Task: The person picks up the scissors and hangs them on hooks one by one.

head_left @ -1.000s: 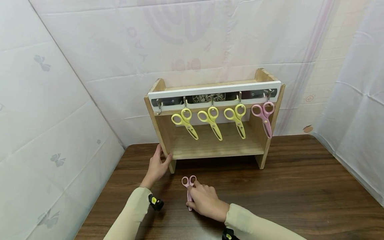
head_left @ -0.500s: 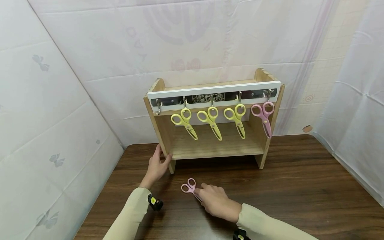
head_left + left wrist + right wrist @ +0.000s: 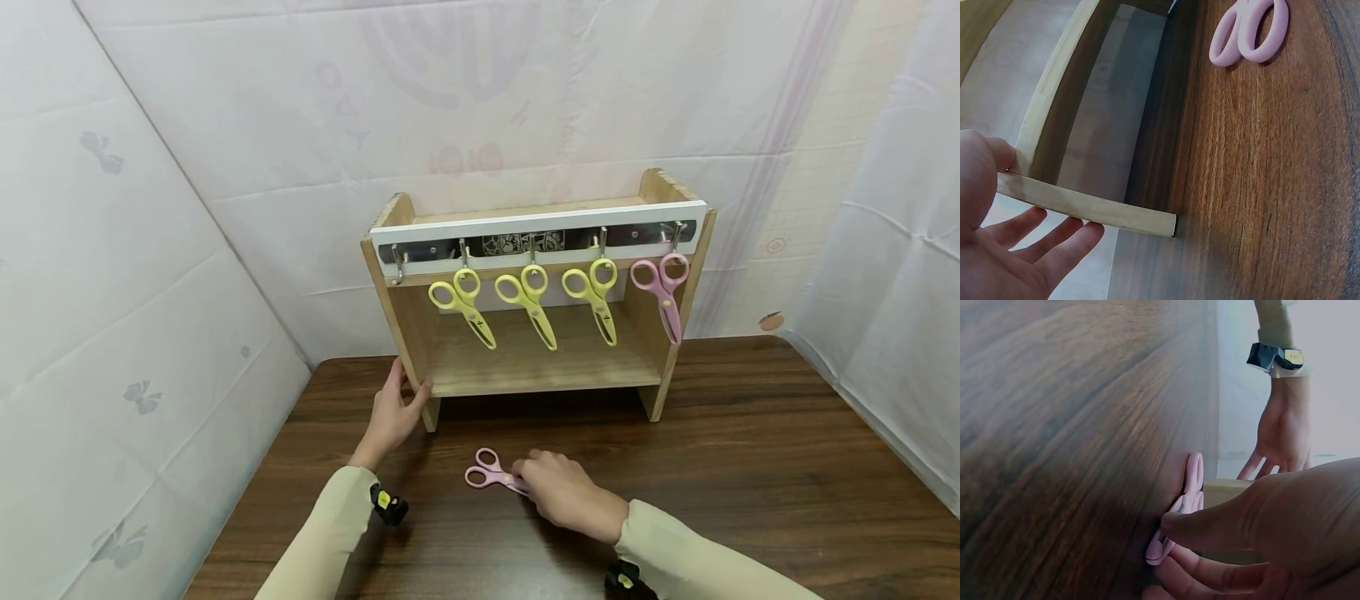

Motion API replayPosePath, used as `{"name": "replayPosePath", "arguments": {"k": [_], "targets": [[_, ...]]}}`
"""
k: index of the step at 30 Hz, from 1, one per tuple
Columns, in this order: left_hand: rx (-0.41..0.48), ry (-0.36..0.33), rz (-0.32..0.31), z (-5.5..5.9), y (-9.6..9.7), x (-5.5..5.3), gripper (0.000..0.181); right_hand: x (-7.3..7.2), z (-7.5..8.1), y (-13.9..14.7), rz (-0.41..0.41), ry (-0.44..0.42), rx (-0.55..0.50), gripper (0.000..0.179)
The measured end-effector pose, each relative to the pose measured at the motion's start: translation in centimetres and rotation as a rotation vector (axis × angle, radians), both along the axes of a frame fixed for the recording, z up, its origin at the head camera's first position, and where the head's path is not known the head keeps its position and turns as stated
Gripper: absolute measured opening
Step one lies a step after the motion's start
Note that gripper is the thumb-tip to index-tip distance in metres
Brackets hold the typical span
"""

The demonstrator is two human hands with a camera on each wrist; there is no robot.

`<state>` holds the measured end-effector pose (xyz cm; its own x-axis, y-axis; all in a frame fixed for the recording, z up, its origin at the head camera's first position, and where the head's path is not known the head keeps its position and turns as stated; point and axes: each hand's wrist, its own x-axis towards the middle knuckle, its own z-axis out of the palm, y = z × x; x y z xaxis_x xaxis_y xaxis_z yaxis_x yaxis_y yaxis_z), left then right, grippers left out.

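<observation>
My right hand [image 3: 567, 493] pinches the blades of a pair of pink scissors [image 3: 489, 473] low over the table. Their two finger loops point left, toward my other hand; the blade end is partly covered by my fingers. In the right wrist view the thumb lies across the scissors [image 3: 1194, 472], with fingers on the other side. My left hand [image 3: 392, 419] grips the lower left side panel of a wooden rack [image 3: 547, 367]. The left wrist view has the thumb on one side of that panel [image 3: 1091, 207] and several fingers on the other.
A white rail [image 3: 540, 222] with metal hooks spans the rack's front. Three yellow scissors [image 3: 536, 313] and one pink pair [image 3: 663, 298] hang there; the leftmost hook [image 3: 397, 267] bears nothing. Patterned white sheeting [image 3: 300, 125] stands behind the brown wooden table [image 3: 765, 467].
My right hand has moved right with the pink scissors and turned them, so the loops swing from pointing away to pointing left. My left hand stays on the rack.
</observation>
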<state>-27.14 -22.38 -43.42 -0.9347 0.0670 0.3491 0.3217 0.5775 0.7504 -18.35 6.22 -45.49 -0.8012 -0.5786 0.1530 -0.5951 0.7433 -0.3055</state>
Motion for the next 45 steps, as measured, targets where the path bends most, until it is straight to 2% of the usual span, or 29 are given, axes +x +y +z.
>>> {"name": "replayPosePath", "arguments": {"k": [10, 17, 21, 45], "targets": [[0.015, -0.017, -0.008, -0.1, 0.1, 0.2, 0.062, -0.6, -0.3, 0.4, 0.015, -0.003, -0.087, 0.019], [0.037, -0.033, -0.014, 0.0, 0.1, 0.2, 0.061, -1.0, -0.8, 1.0, 0.004, 0.078, -0.113, 0.02], [0.038, -0.039, -0.014, 0.1, 0.2, 0.2, 0.062, -1.2, -1.1, 1.3, -0.017, 0.095, -0.125, 0.02], [0.042, -0.037, -0.015, 0.2, 0.2, 0.2, 0.062, -1.1, -1.6, 1.4, -0.031, 0.11, -0.113, 0.02]]}}
